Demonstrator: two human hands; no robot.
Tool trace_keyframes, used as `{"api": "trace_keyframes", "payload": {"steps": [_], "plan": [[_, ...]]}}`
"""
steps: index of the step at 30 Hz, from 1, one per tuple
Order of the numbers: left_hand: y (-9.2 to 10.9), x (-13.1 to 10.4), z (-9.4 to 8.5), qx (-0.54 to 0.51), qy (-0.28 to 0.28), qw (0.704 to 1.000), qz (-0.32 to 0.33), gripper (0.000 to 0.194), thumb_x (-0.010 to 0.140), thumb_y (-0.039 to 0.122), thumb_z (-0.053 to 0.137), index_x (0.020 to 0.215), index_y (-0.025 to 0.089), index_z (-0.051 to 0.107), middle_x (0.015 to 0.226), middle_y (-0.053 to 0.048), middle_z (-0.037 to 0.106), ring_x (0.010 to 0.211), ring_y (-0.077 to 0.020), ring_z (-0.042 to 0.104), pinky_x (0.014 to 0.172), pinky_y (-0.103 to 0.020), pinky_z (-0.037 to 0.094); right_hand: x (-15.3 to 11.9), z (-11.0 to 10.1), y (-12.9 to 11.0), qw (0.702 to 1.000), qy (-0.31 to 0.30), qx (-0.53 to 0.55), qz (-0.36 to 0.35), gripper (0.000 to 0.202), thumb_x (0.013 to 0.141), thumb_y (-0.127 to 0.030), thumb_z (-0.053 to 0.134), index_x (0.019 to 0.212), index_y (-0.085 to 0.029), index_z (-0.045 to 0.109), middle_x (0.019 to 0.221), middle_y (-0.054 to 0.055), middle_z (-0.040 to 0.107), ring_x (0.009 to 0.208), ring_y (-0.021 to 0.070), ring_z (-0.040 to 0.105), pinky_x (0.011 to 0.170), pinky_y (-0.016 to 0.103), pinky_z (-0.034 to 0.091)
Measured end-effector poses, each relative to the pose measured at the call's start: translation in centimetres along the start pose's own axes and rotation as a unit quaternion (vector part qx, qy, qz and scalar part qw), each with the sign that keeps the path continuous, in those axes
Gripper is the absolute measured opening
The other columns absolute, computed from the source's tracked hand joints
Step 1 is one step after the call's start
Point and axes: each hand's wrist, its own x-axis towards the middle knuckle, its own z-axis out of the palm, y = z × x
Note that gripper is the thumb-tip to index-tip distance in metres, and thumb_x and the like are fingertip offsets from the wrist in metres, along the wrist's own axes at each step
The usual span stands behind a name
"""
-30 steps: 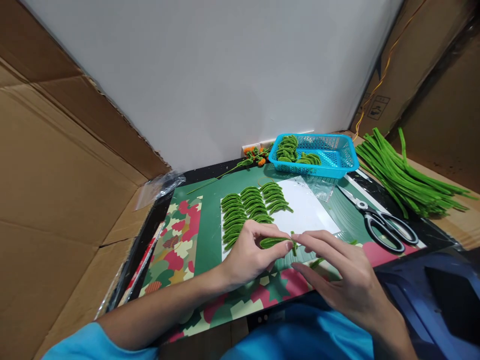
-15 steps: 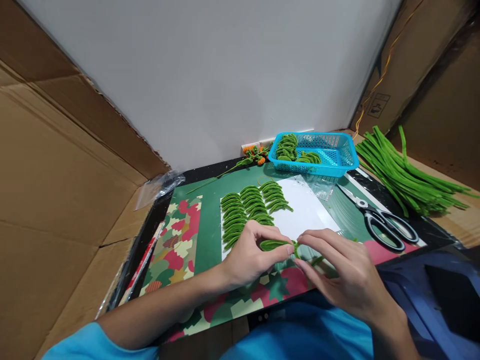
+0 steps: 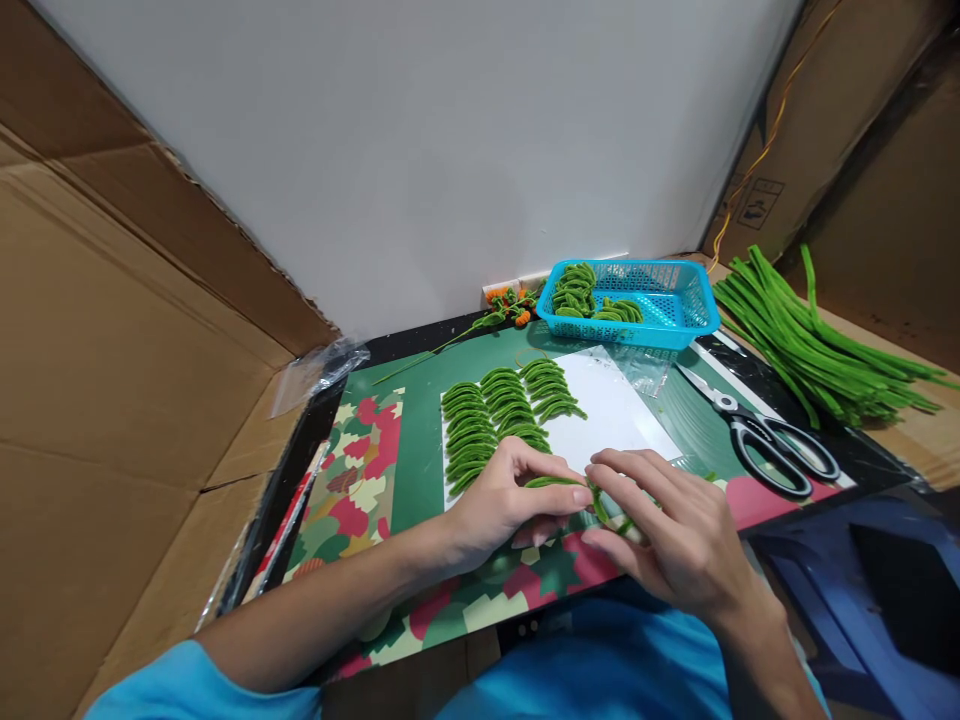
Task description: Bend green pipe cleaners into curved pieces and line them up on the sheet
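Note:
My left hand (image 3: 517, 500) pinches a green pipe cleaner (image 3: 551, 482), bent into a narrow leaf-like loop, between thumb and forefinger. At the loop's right end, the curled fingers of my right hand (image 3: 667, 520) rest on the same pipe cleaner; its loose end runs down beneath them. My right thumb sits lower, a little apart from the forefinger, and the exact contact is partly hidden. Behind my left hand, several finished green leaf shapes (image 3: 469, 435) lie in three columns on a white sheet (image 3: 600, 400).
A blue basket (image 3: 705, 325) at the back holds more green leaf shapes. Scissors (image 3: 726, 403) lie to the right, near a bundle of green pipe cleaners (image 3: 817, 350). An orange-flowered stem (image 3: 491, 318) lies at the back. Cardboard (image 3: 112, 420) walls the left side.
The loop in my left hand has tilted and looks narrower. My right thumb has moved down, away from the forefinger, and the right fingers have shifted slightly left.

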Motion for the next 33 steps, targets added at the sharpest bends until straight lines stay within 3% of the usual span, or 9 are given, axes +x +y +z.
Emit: {"api": "trace_keyframes", "payload": {"steps": [13, 17, 21, 24, 26, 28, 30, 32, 33], "plan": [[0.1, -0.1, -0.1, -0.005, 0.018, 0.999, 0.026, 0.031, 0.078, 0.040, 0.096, 0.080, 0.010, 0.088, 0.059, 0.001, 0.057, 0.041, -0.0046, 0.043, 0.037, -0.021, 0.025, -0.3, 0.7, -0.6, 0.999, 0.041, 0.016, 0.000, 0.018, 0.111, -0.012, 0.051, 0.105, -0.019, 0.066, 0.082, 0.008, 0.073, 0.065, 0.0176, 0.062, 0.061, 0.030, 0.043], [0.1, -0.3, -0.1, -0.009, 0.001, 0.999, 0.034, 0.028, 0.080, 0.038, 0.094, 0.080, 0.011, 0.089, 0.061, 0.001, 0.057, 0.042, -0.0042, 0.041, 0.039, -0.021, 0.024, -0.2, 1.2, -1.5, 0.988, 0.057, 0.135, 0.053, 0.020, 0.107, -0.007, 0.052, 0.098, -0.020, 0.065, 0.074, 0.004, 0.065, 0.060, 0.0163, 0.055, 0.057, 0.030, 0.039], [0.0, -0.5, 0.0, 0.037, 0.005, 0.996, 0.076, 0.029, 0.086, 0.041, 0.088, 0.083, 0.012, 0.089, 0.063, -0.001, 0.060, 0.046, -0.0067, 0.044, 0.043, -0.023, 0.031, 0.1, 1.6, -3.0, 0.946, 0.120, 0.253, 0.161, 0.026, 0.106, -0.010, 0.055, 0.085, -0.021, 0.063, 0.065, -0.001, 0.055, 0.055, 0.0137, 0.048, 0.053, 0.028, 0.035], [-0.2, -0.7, -0.1, 0.171, 0.030, 0.971, 0.165, 0.025, 0.092, 0.036, 0.080, 0.086, 0.013, 0.090, 0.066, -0.005, 0.067, 0.057, -0.0121, 0.056, 0.053, -0.025, 0.041, 0.3, 1.8, -3.6, 0.861, 0.099, 0.407, 0.289, 0.039, 0.109, -0.026, 0.060, 0.071, -0.020, 0.060, 0.057, -0.004, 0.047, 0.047, 0.0096, 0.038, 0.045, 0.025, 0.028], [-0.3, -0.7, -0.3, 0.290, 0.044, 0.922, 0.252, 0.021, 0.097, 0.026, 0.073, 0.091, 0.015, 0.089, 0.072, -0.008, 0.073, 0.062, -0.0145, 0.061, 0.056, -0.026, 0.044, 0.4, 2.0, -3.6, 0.749, 0.055, 0.543, 0.376, 0.048, 0.108, -0.041, 0.065, 0.065, -0.021, 0.056, 0.050, -0.008, 0.037, 0.040, 0.0068, 0.029, 0.039, 0.022, 0.022], [-0.2, -0.6, -0.8, 0.401, 0.023, 0.840, 0.364, 0.021, 0.098, 0.016, 0.066, 0.098, 0.015, 0.087, 0.075, -0.009, 0.075, 0.060, -0.0155, 0.063, 0.054, -0.028, 0.044, 0.5, 2.2, -3.2, 0.627, 0.021, 0.651, 0.427, 0.053, 0.103, -0.051, 0.071, 0.063, -0.022, 0.051, 0.047, -0.013, 0.028, 0.034, 0.0042, 0.020, 0.034, 0.020, 0.017], [0.2, -0.4, -1.4, 0.480, -0.029, 0.738, 0.474, 0.022, 0.096, 0.010, 0.064, 0.104, 0.015, 0.084, 0.071, -0.008, 0.072, 0.055, -0.0166, 0.061, 0.049, -0.030, 0.043, 0.6, 2.3, -2.8, 0.538, -0.017, 0.716, 0.444, 0.057, 0.097, -0.057, 0.077, 0.062, -0.022, 0.049, 0.045, -0.015, 0.024, 0.029, 0.0020, 0.015, 0.032, 0.019, 0.017], [0.7, -0.3, -2.1, 0.520, -0.063, 0.691, 0.498, 0.026, 0.099, 0.007, 0.060, 0.107, 0.019, 0.081, 0.069, -0.004, 0.068, 0.052, -0.0162, 0.061, 0.047, -0.029, 0.045, 0.7, 2.2, -2.6, 0.500, -0.048, 0.740, 0.447, 0.059, 0.093, -0.061, 0.080, 0.063, -0.022, 0.048, 0.045, -0.016, 0.026, 0.027, 0.0005, 0.012, 0.031, 0.019, 0.017], [1.0, -0.3, -2.3, 0.526, -0.061, 0.691, 0.493, 0.025, 0.100, 0.007, 0.060, 0.109, 0.020, 0.080, 0.070, -0.004, 0.068, 0.053, -0.0170, 0.063, 0.047, -0.029, 0.047, 0.7, 2.0, -2.5, 0.506, -0.056, 0.737, 0.445, 0.058, 0.093, -0.063, 0.079, 0.064, -0.022, 0.049, 0.047, -0.016, 0.028, 0.027, 0.0004, 0.013, 0.031, 0.019, 0.016]]}}
